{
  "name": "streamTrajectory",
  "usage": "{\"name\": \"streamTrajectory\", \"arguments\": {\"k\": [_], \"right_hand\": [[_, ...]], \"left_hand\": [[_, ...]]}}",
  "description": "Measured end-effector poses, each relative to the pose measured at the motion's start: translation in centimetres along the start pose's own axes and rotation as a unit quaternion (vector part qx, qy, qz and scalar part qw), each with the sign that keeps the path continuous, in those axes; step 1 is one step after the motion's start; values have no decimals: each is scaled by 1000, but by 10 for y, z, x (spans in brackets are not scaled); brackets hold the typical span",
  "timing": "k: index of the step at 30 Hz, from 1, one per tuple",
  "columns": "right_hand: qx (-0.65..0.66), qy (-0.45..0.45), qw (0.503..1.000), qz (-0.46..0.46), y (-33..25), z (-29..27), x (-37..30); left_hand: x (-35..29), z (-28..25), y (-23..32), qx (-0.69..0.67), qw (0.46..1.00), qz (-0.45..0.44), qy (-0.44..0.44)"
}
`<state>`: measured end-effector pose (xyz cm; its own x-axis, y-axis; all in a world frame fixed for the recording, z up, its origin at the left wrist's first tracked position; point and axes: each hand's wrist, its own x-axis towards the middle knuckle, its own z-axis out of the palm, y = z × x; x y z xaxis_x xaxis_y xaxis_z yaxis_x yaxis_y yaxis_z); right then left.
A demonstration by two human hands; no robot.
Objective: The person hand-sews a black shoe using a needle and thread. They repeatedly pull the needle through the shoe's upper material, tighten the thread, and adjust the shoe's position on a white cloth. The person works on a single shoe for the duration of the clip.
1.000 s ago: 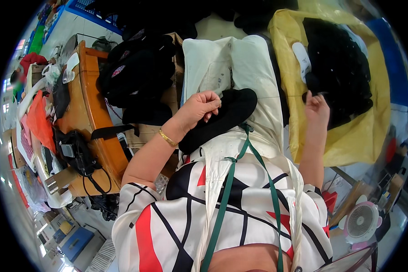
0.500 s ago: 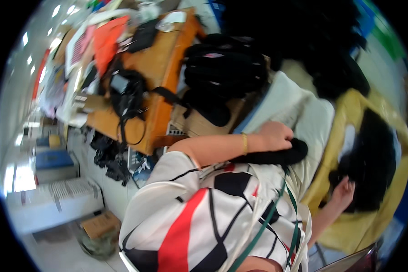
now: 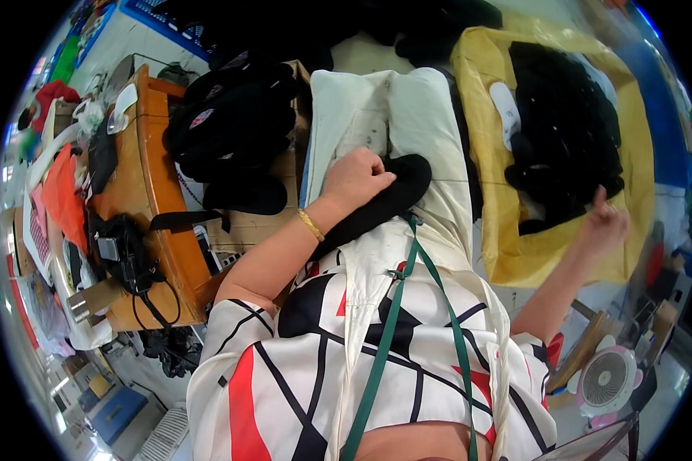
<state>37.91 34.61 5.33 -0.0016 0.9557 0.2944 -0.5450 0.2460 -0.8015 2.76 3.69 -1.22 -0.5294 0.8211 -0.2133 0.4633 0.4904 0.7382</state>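
Across my lap lies a long, flat black piece (image 3: 409, 175) with a rounded end, shaped like a shoe sole or slipper. My left hand (image 3: 358, 175) rests on it with curled fingers and thumb pressed in, gripping its upper edge. My right hand (image 3: 609, 223) is raised over the near right rim of a yellow bag (image 3: 478, 154); its index finger points up, the other fingers are partly bent, and nothing shows in them. Inside the bag is a heap of black soft pieces (image 3: 565, 131), with a white sole-shaped piece (image 3: 504, 107) at its left side.
At left, a black pile (image 3: 231, 115) sits by a cardboard box (image 3: 242, 230). Beyond it stands an orange wooden table (image 3: 148, 154) with a black corded device (image 3: 119, 250). A white fan (image 3: 607, 378) is at lower right. More black material (image 3: 284, 31) lies at the far side.
The view has swung right and levelled. My right hand has lifted away from the black heap to the bag's near rim. My left hand stays on the black piece.
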Motion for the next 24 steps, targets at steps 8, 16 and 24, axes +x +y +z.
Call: {"name": "streamTrajectory", "arguments": {"k": [8,16,24], "right_hand": [[-464,-490,734,73,77,130,-153],[-371,-538,757,-25,61,156,-184],[-370,-486,778,147,71,173,-179]], "left_hand": [[-7,-20,2,-71,996,41,28],[-15,-24,46,-92,986,-60,-125],[-9,-22,18,-513,805,-247,-167]]}}
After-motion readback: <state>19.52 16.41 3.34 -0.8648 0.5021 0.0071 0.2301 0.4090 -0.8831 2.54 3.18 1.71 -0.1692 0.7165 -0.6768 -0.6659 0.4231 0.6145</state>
